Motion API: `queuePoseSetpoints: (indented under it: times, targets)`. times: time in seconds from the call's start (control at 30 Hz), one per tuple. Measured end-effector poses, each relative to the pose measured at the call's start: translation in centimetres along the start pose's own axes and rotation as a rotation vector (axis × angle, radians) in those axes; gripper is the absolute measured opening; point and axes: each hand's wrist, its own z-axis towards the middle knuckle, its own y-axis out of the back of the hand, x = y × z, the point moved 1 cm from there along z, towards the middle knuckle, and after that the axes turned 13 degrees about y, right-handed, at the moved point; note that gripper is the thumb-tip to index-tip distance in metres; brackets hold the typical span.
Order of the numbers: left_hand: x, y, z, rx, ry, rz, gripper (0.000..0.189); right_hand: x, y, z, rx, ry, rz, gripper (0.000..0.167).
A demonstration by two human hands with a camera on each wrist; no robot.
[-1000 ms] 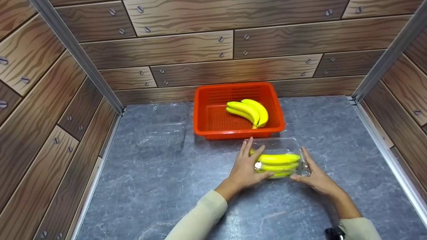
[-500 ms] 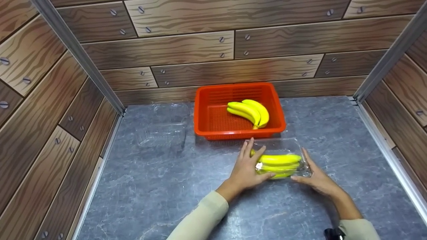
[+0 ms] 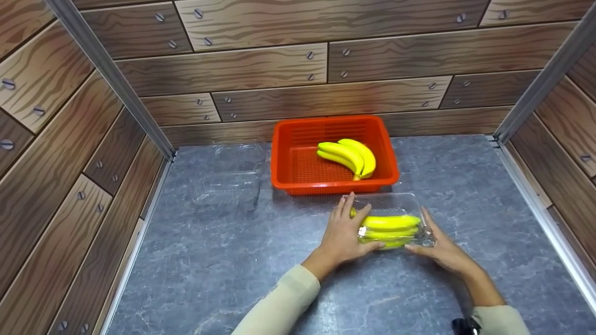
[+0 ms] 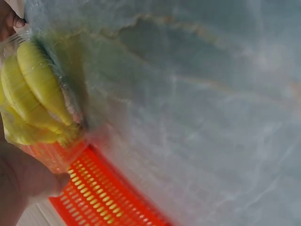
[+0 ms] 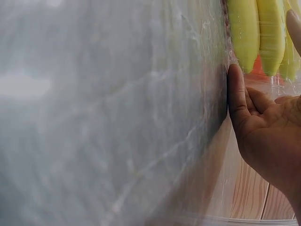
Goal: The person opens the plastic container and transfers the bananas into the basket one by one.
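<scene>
A bunch of bananas [image 3: 391, 223] lies in a clear plastic clamshell container [image 3: 424, 238] on the table, its lid [image 3: 393, 201] folded back toward the basket. My left hand [image 3: 342, 235] rests against the container's left end, fingers spread and thumb at the front. At the right end, my right hand [image 3: 440, 246] touches the side with extended fingers and has its thumb near the front corner. In the right wrist view, the right hand [image 5: 268, 122] shows straight fingers beside the banana tips [image 5: 247, 52]. The left wrist view shows the bananas [image 4: 37, 89] through clear plastic.
Behind the container stands an orange-red basket [image 3: 326, 186] holding another bunch of bananas [image 3: 349, 158]. A second clear clamshell container [image 3: 226, 186] lies open at its left. Wood-patterned walls [image 3: 279, 65] enclose the grey marbled table [image 3: 209, 274] on three sides.
Both hands stay at the two ends of the container, almost still. The view shifts very slightly; bananas, basket and second container keep their places.
</scene>
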Motion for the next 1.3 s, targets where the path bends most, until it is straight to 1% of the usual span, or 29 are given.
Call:
queuePoseSetpoints:
  times: [0.1, 0.2, 0.27, 0.4, 0.5, 0.6, 0.73, 0.93, 1.3]
  targets:
    - [-0.8, 0.2, 0.1, -0.015, 0.003, 0.094, 0.098, 0.1, -0.1, 0.0, -0.003, 0.009, 0.025, 0.123]
    - [-1.6, 0.3, 0.3, -0.026, -0.017, 0.192, 0.098, 0.1, -0.1, 0.0, -0.005, 0.009, 0.053, 0.124]
    - [-1.9, 0.4, 0.6, -0.029, -0.029, 0.242, 0.096, 0.1, -0.1, 0.0, -0.006, 0.006, 0.065, 0.124]
    - [-2.2, 0.6, 1.0, 0.01, -0.04, 0.282, 0.093, 0.0, -0.2, 0.0, -0.007, -0.003, 0.066, 0.124]
    - [-2.3, 0.6, 1.1, 0.043, -0.038, 0.318, 0.097, 0.0, -0.2, 0.0, -0.006, -0.009, 0.061, 0.124]
    - [-2.4, 0.6, 1.2, 0.045, -0.044, 0.361, 0.1, 0.0, -0.1, 0.0, -0.001, -0.009, 0.057, 0.124]
    - [-2.7, 0.5, 1.1, 0.027, -0.058, 0.385, 0.098, 0.1, -0.1, 0.1, 0.004, -0.015, 0.058, 0.124]
    - [-3.0, 0.4, 1.1, 0.008, -0.054, 0.386, 0.092, 0.1, -0.1, 0.0, 0.002, -0.019, 0.047, 0.124]
    - [-2.9, 0.5, 1.4, -0.02, -0.072, 0.385, 0.084, 0.1, 0.0, 0.1, -0.01, 0.005, 0.041, 0.121]
